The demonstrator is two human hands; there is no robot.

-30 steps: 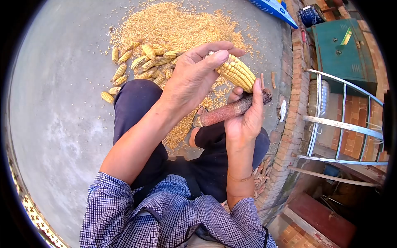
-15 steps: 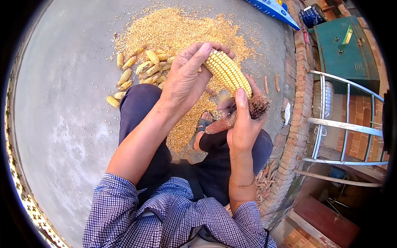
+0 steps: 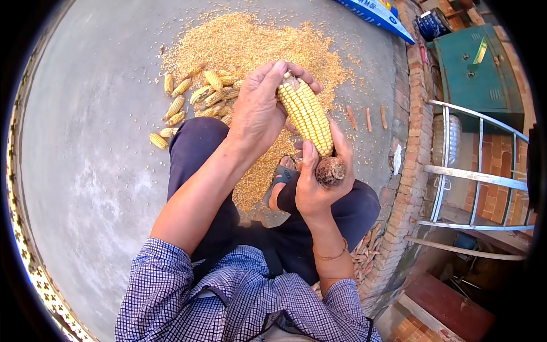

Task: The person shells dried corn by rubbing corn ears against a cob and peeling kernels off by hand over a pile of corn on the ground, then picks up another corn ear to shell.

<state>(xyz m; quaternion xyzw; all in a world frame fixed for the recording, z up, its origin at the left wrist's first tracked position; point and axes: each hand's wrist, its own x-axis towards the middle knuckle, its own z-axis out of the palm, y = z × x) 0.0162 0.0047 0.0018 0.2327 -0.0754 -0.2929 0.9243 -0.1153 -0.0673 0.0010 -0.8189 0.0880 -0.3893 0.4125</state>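
An ear of corn (image 3: 307, 117) with pale yellow kernels is held between my two hands, tilted with its top toward the left. My left hand (image 3: 259, 105) wraps around the upper end, thumb along its side; a few kernels are gone at that tip. My right hand (image 3: 319, 188) grips the lower end with the thumb against the kernels. Also in the right hand is a bare reddish corn cob (image 3: 331, 172), its round end facing me and the rest of it hidden.
Beyond my knees a wide heap of loose kernels (image 3: 245, 43) covers the concrete floor (image 3: 97, 142). Several partly shelled ears (image 3: 213, 97) lie left of it. Thin bare cobs (image 3: 368, 119) lie at right, near a low brick edge (image 3: 416, 125) and a metal rack (image 3: 478, 176).
The ear has turned a little more upright, and its tip now shows. The bare cob has swung from lying sideways to pointing end-on at me in my right hand.
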